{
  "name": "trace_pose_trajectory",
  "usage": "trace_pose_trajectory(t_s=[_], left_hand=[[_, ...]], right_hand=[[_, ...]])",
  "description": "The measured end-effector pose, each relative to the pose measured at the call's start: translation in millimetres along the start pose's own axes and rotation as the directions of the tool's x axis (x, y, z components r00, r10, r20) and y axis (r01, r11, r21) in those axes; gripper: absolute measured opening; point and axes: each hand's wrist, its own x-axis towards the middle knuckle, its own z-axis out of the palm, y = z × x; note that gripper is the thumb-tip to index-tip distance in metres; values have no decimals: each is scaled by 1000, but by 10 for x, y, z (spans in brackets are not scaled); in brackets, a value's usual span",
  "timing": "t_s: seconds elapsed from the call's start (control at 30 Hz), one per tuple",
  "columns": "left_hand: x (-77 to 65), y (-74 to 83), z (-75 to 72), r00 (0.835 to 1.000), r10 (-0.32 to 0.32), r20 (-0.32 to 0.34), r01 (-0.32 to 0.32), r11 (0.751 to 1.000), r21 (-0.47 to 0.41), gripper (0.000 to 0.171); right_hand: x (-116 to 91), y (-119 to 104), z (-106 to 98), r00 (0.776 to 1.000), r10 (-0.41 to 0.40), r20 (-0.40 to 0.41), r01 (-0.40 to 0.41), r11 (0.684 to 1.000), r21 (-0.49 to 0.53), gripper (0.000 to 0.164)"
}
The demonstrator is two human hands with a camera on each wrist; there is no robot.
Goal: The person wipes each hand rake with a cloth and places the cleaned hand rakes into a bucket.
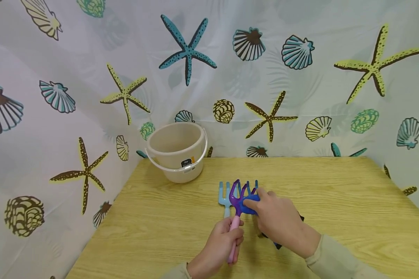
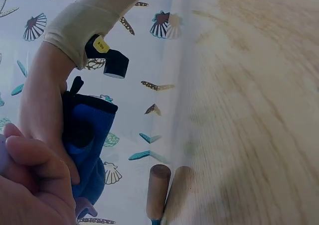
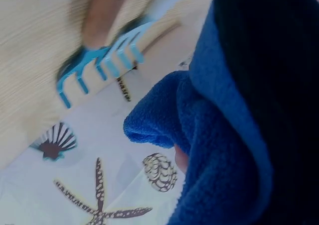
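Note:
My left hand (image 1: pixel 218 242) grips the pink handle (image 1: pixel 234 228) of a small hand fork with a purple head (image 1: pixel 234 199), held tilted up above the table. My right hand (image 1: pixel 281 219) holds a blue cloth (image 1: pixel 252 204) with black edging against the purple head; in the right wrist view the bunched cloth (image 3: pixel 209 150) hides most of that hand. On the table behind lie a light blue fork (image 1: pixel 225 200) and a teal fork (image 3: pixel 77 68) with a brown handle (image 3: pixel 103 18). The left wrist view shows the cloth (image 2: pixel 89 130) hanging from the right hand (image 2: pixel 42 100).
A beige bucket (image 1: pixel 181 170) with a clear handle stands at the table's back left. The wooden table (image 1: pixel 143 228) meets a white curtain (image 1: pixel 213 46) printed with shells and starfish at the back and sides.

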Motion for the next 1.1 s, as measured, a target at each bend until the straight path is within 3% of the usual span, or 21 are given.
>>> trace_pose_trajectory(t_s=[0.27,0.47,0.7,1.1], left_hand=[[5,-15,-5,1000,-18,-21,18,1000,21,27],[35,-24,-12,1000,-14,-12,14,1000,-5,24],[37,-3,-14,1000,-5,11,5,999,-41,24],[18,15,-14,999,7,34,-6,1000,-19,25]], right_hand=[[-41,102,81,999,39,14,-39,999,-29,35],[-29,7,14,999,-22,24,21,999,45,35],[-12,113,57,999,26,28,-27,999,21,37],[57,366,149,995,63,-82,-68,996,-58,36]])
